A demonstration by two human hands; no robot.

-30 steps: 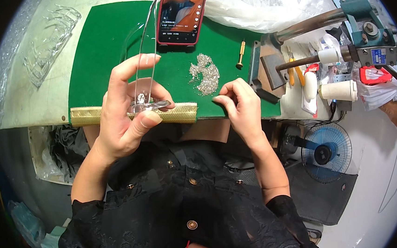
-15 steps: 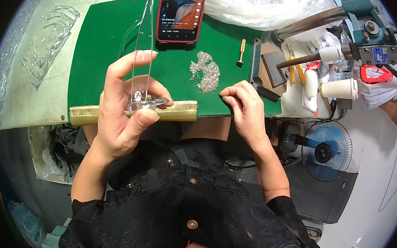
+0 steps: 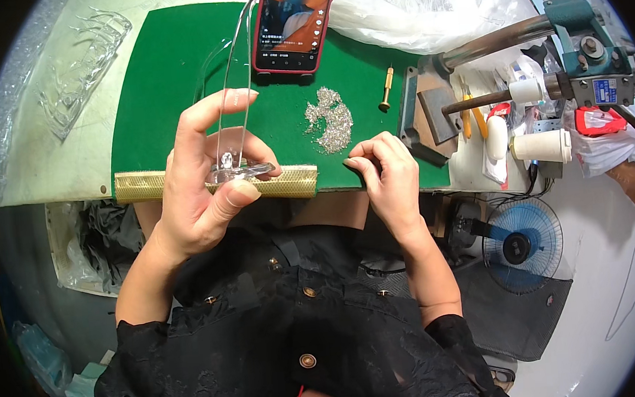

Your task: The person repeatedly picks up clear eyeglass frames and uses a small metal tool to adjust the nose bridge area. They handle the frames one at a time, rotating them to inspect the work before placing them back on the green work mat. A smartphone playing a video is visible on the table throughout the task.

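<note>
My left hand (image 3: 189, 182) is closed on a clear plastic eyeglass frame (image 3: 250, 172), the thumb and fingers gripping its front. The frame's long see-through temples rise away from my hand toward the phone. My right hand (image 3: 390, 174) is at the near edge of the green mat (image 3: 167, 83), thumb and forefinger pinched together. Whatever lies between those fingertips is too small to make out. Just beyond them sits a loose pile of tiny silvery metal parts (image 3: 336, 130).
A phone in a red case (image 3: 288, 63) stands at the far side. A small brass screwdriver (image 3: 387, 92) lies right of the pile. A gold mesh-patterned roll (image 3: 286, 183) runs along the near edge. At right stand a teal hand press (image 3: 568, 18) and a white cup (image 3: 541, 147).
My right hand has shifted slightly left and nearer to me, still pinched. My left hand keeps hold of the eyeglass frame, and the whole view has moved a little.
</note>
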